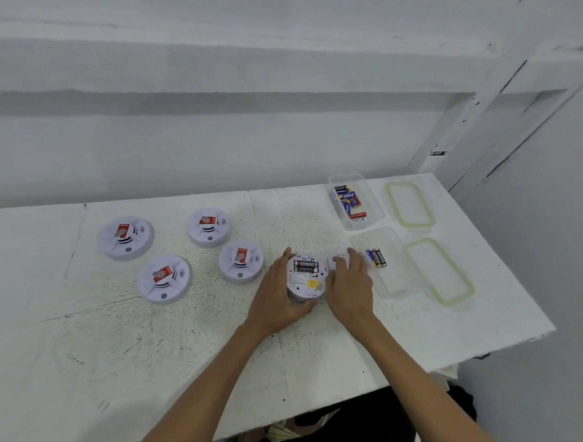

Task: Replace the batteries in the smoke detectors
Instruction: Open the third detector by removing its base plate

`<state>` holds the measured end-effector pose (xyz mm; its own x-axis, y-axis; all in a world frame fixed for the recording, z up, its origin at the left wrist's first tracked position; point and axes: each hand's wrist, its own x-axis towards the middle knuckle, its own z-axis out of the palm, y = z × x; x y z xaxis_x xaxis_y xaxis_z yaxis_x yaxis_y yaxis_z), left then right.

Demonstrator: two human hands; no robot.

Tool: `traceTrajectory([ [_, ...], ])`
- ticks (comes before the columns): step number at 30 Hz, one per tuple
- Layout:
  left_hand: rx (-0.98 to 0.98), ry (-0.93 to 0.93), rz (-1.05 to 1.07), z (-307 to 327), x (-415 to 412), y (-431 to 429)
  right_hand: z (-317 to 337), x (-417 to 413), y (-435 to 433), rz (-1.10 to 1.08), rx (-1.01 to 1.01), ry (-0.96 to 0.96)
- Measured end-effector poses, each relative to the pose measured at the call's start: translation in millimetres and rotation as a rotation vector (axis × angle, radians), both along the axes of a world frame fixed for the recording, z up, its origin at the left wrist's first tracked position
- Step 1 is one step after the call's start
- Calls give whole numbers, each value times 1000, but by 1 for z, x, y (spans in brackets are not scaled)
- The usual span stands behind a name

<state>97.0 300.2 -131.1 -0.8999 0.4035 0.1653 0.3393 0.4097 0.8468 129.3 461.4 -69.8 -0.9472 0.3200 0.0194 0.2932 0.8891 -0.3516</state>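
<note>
On the white tabletop (75, 327), left of centre in the frame: four white smoke detectors, face up, each with a red sticker on top. Leftmost detector (126, 237) farthest out, a second detector (165, 278) lower and nearer, a third detector (208, 226) farther back, a fourth detector (241, 260) closest to the hands. All four apart from one another, none touched.

Right of these, the left hand (276, 297): wraps round the left rim of a fifth smoke detector (305, 289), fingers curled over the far edge, thumb hooked along the near edge. Holds it flat on the tabletop, back side up, at the middle of the frame. In its open compartment, black Eveready batteries (303, 265), label readable; below them a yellow sticker (313, 283).

Against the detector's right edge, the right hand (349, 288): lies with bent fingers on a small white battery cover (336, 259) just beside the detector. Cannot tell whether pinching the cover or only resting on it.

Farther right, two clear plastic containers, lidless. Near container (395, 278) just beside the right fingertips, with two batteries (376, 257) side by side. Far container (373, 211) toward the upper right, with a heap of blue and black batteries (348, 200) and a red battery (358, 215). At far right, two clear lids with green seals, flat on the tabletop: far lid (409, 203) beside the far container, near lid (441, 271) beside the near one.
</note>
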Motion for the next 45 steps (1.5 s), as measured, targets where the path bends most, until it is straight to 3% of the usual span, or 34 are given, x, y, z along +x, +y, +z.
traceTrajectory([
  [4, -25, 54, 12, -2, 1, 0, 6, -6, -2, 241, -253, 4],
  [6, -6, 43, 55, 0, 2, 0, 7, -7, -3, 302, -262, -4],
  [13, -1, 27, 63, 1, 1, -1, -1, -4, -2, 152, -219, 17],
  [31, -42, -81, 83, 5, 0, 4, 9, -52, 7, 314, 104, -55],
  [45, -42, -97, 81, 5, 2, 3, 5, -44, 1, 201, -141, 99],
])
